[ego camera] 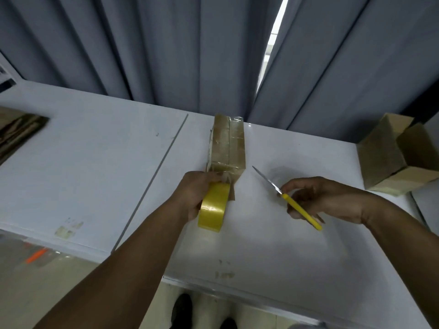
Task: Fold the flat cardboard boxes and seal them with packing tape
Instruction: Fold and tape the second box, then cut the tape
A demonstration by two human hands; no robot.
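Left forearm comes in from the lower left, nearest the lens. Left hand [193, 194] over the middle of the desk [95, 174], fingers curled round a yellow tape roll [213, 208]. The roll stands on edge, touching the near end of the box [228, 146].

Box: folded, narrow, lying lengthwise from mid-desk to the desk's far edge. Its top is glossy with tape along the centre seam. A clear strip seems to run from roll to box end; too blurred to confirm.

Right hand [318, 198] just right of the box, not touching it. Its fingers are loosely curled round the yellow handle of the scissors [293, 204]. Blades together, tip pointing at the box, apart from it.

Two more folded boxes [392, 157] at the desk's right edge. Flat cardboard [16, 131] at the left edge. Grey curtain [166, 43] behind the far edge.
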